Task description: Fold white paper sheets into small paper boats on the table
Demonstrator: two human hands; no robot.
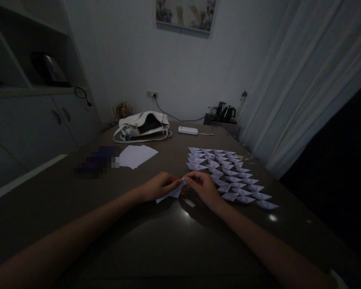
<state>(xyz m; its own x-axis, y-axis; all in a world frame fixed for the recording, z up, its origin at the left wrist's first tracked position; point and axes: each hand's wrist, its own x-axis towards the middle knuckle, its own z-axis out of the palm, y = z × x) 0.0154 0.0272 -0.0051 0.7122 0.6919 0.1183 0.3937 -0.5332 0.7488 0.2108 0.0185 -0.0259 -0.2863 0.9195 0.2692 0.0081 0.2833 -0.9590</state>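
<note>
A small piece of folded white paper (172, 194) is held just above the dark tabletop, between my two hands. My left hand (161, 185) is closed on its left part, thumb on top. My right hand (202, 185) pinches the paper's upper right corner between thumb and fingertips. Much of the paper is hidden by my fingers, so its full shape does not show. Right of my hands, several white folded paper boats (228, 172) stand in slanting rows. Beyond my left hand lies a loose stack of white paper sheets (137, 155).
At the table's back stand a white handbag (144, 124) and a white power bank (188, 130) with a short cable. A blurred, pixelated patch (98, 161) covers something at the left. Black kettle-like appliances (228, 113) sit beyond the table (132, 245), near a pale curtain (276, 80).
</note>
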